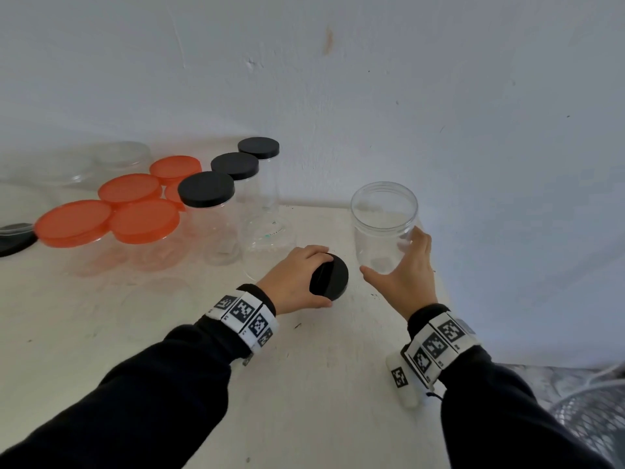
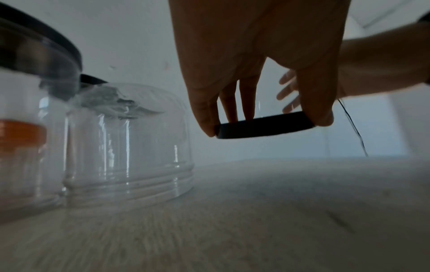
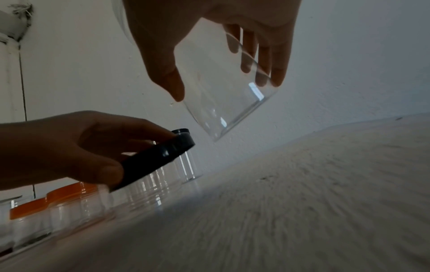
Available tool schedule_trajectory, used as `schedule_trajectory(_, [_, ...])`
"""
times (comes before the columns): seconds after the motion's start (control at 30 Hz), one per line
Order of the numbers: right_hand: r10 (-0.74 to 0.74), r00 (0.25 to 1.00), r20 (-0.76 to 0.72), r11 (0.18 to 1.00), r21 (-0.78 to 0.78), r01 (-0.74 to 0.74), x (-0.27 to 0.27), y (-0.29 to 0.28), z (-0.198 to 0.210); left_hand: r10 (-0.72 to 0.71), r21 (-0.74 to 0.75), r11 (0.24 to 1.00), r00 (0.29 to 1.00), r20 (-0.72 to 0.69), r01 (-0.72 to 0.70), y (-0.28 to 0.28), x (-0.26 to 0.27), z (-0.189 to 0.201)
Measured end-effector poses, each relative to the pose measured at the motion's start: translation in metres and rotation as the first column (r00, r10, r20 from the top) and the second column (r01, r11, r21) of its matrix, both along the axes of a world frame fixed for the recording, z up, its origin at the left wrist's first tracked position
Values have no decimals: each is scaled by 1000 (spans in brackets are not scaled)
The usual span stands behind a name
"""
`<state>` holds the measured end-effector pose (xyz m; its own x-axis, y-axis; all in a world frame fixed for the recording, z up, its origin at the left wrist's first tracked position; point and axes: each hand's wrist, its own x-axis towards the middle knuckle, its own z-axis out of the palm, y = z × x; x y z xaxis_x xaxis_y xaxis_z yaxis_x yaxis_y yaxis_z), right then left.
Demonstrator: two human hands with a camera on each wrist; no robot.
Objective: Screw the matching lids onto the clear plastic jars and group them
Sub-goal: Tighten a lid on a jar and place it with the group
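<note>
Dark sleeves fill the near edge of the head view, each wrist wrapped in a white band printed with black square markers. Both forearms reach out over a pale table.

Beyond the left wrist, the left hand grips a black lid by its rim, thumb on the near side and fingers on the far side. In the left wrist view the lid is clear of the table surface and slightly tilted.

Just right of the lid, the right hand holds an open clear jar around its lower body, thumb on the left wall and fingers on the right wall. In the right wrist view the jar is lifted off the table and tilted. Lid and jar are near each other but apart.

Left of the hands, a clear container stands mouth down on the table.

Farther back on the left, three clear jars with black lids stand in a diagonal row toward the wall. Left of that row stands a cluster of jars with orange lids. At the far left edge lies a dark object, partly cut off by the frame.

A white wall closes the scene behind the table.
</note>
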<state>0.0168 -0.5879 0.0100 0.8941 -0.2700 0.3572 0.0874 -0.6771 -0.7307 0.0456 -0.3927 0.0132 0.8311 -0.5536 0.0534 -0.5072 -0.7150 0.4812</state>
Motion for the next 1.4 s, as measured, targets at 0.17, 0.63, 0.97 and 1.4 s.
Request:
schedule_trajectory(0.17, [107, 989, -100, 990, 106, -97, 2, -2, -2, 63, -144, 988, 998, 24, -59, 19, -11, 10])
schedule_trajectory(0.63, [361, 896, -259, 927, 204, -315, 8, 10, -9, 169, -374, 922, 971, 167, -96, 43, -11, 28])
schedule_trajectory(0.97, [454, 855, -251, 888, 209, -410, 1, 24, -3, 80, -396, 918, 976, 204, 8, 22, -7, 47])
schedule_trajectory(1.4, [500, 834, -233, 860, 245, -447, -1, 27, 1, -15, -300, 952, 984, 177, 68, 8, 0, 51])
